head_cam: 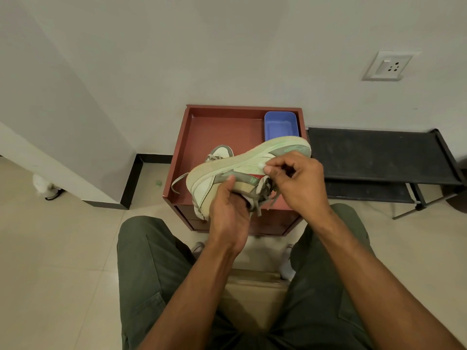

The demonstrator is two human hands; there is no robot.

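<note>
While the left hand (228,205) grips the sneaker (242,162) from below at its collar, the shoe lies tilted above that hand, sole facing away. Its pale, greenish midsole looks grimy, and grey laces hang loose. The right hand (300,180) pinches a small white piece (261,165), perhaps an eraser, against the sidewall.

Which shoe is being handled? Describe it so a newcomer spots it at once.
Find the reddish-brown wooden cabinet against the white wall. Above it the left hand grips a white and grey lace-up sneaker tipped sideways, pale sole uppermost. Unlike the matching sneaker resting on the cabinet behind it, this one is lifted, the right hand pinching a small white piece against it.
</note>
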